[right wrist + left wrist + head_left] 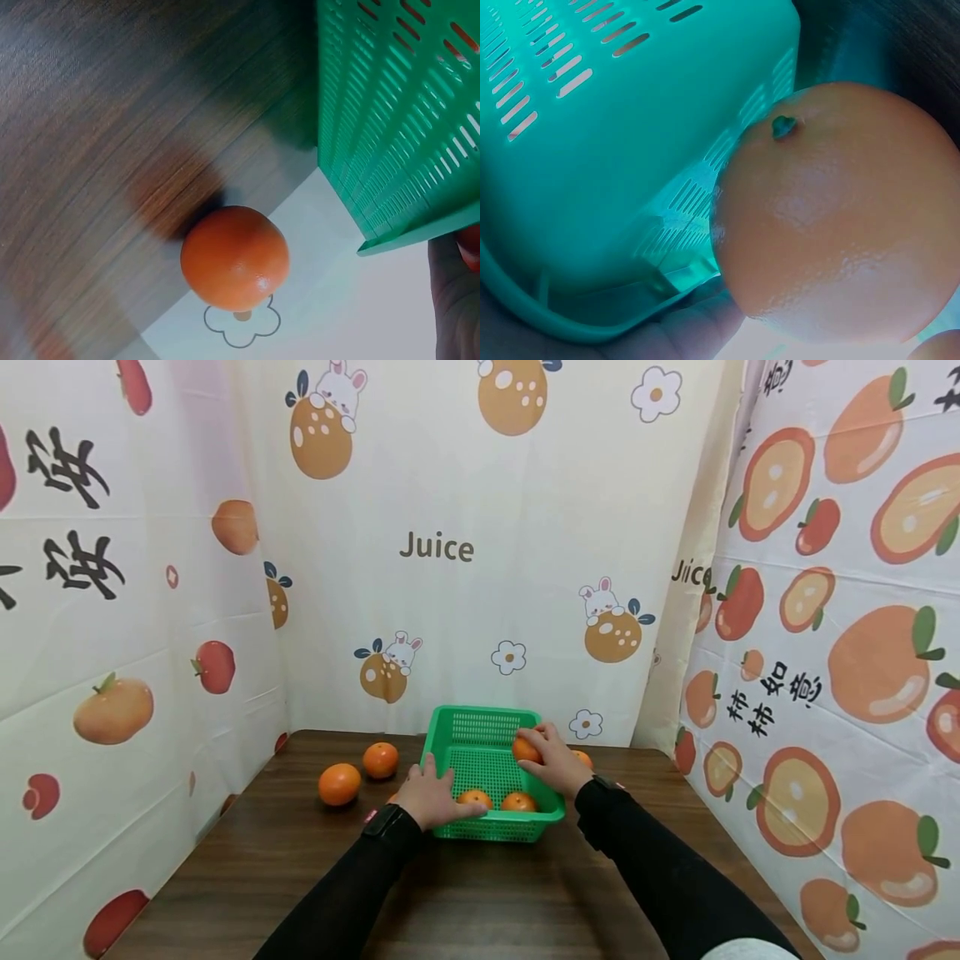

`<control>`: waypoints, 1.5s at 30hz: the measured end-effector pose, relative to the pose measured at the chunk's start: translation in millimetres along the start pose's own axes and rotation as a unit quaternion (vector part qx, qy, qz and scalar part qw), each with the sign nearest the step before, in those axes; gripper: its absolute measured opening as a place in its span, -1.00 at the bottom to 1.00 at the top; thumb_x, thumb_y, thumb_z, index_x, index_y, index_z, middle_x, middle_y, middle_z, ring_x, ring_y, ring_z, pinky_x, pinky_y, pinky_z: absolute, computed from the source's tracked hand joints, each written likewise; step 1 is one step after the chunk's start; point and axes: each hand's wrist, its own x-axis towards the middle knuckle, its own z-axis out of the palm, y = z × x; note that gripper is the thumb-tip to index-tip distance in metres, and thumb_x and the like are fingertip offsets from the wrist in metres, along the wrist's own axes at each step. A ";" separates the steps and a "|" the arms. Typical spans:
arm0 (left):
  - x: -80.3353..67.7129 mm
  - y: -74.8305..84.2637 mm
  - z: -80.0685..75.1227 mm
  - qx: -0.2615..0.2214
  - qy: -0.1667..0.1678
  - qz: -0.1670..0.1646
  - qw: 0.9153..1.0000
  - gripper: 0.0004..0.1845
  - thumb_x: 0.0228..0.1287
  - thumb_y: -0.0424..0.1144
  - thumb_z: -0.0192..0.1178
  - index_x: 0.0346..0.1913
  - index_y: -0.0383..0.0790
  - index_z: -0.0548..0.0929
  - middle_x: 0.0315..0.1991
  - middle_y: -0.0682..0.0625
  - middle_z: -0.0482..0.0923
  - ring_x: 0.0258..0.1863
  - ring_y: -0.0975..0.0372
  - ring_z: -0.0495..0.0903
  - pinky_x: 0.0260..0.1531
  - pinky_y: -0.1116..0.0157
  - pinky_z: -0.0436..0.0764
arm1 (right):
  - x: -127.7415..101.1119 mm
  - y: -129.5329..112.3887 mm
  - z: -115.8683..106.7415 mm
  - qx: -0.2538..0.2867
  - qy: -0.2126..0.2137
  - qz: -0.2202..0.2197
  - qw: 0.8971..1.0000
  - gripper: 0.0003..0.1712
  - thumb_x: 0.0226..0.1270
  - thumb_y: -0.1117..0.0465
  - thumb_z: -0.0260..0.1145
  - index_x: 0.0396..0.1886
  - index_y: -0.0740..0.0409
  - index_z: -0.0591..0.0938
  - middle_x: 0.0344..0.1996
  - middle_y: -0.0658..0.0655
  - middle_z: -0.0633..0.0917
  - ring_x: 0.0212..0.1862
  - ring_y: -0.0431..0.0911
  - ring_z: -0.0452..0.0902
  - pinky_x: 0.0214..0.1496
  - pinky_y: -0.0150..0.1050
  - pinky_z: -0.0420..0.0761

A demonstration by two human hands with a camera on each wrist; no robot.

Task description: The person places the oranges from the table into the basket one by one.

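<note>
A green plastic basket stands on the table with two oranges, one beside another, at its near end. My right hand grips an orange over the basket's right side; in the right wrist view only a sliver of that orange shows by the fingers. My left hand lies at the basket's left near corner, fingers spread and thumb stretched along the front rim. Close by that hand, an orange fills much of the left wrist view, outside the basket.
Left of the basket, two oranges, one nearer and one farther, lie on the dark wooden table. Another orange lies right of the basket, partly behind my right hand in the head view. Printed cloths hang around the table.
</note>
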 end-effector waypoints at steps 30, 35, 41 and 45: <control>-1.8 0.0 2.1 0.003 0.003 -0.004 1.000 0.21 0.18 0.73 0.01 0.64 -0.14 0.35 0.72 -0.38 -0.07 0.63 -0.35 0.11 0.46 -0.26 0.42 | -2.7 -12.3 4.4 -0.088 -0.026 -0.091 0.992 -0.37 0.59 0.09 0.35 0.57 -0.11 0.44 0.52 0.33 0.33 0.36 0.19 0.46 0.33 0.12 0.59; -0.6 -1.1 2.2 -0.001 0.003 -0.003 1.000 0.20 0.20 0.71 0.03 0.63 -0.14 0.35 0.72 -0.38 -0.06 0.62 -0.36 0.11 0.45 -0.27 0.41 | -0.2 -12.5 6.1 -0.089 -0.040 -0.082 0.992 -0.39 0.61 0.08 0.33 0.57 -0.11 0.43 0.51 0.33 0.33 0.35 0.21 0.45 0.31 0.14 0.58; 3.1 -2.9 5.5 -0.002 -0.002 -0.003 1.000 0.19 0.20 0.71 0.03 0.64 -0.12 0.34 0.72 -0.37 -0.08 0.62 -0.36 0.10 0.44 -0.27 0.43 | 2.0 -11.2 10.2 -0.110 -0.059 -0.072 0.990 -0.42 0.66 0.03 0.27 0.57 -0.14 0.40 0.48 0.32 0.32 0.35 0.19 0.41 0.32 0.11 0.55; 3.4 -3.0 3.6 0.001 -0.001 -0.004 1.000 0.19 0.20 0.72 0.03 0.64 -0.11 0.34 0.72 -0.37 -0.08 0.62 -0.35 0.11 0.43 -0.27 0.44 | 3.7 -15.8 8.5 -0.102 -0.060 -0.079 0.990 -0.46 0.64 0.12 0.30 0.51 -0.03 0.48 0.43 0.36 0.35 0.28 0.22 0.42 0.27 0.15 0.56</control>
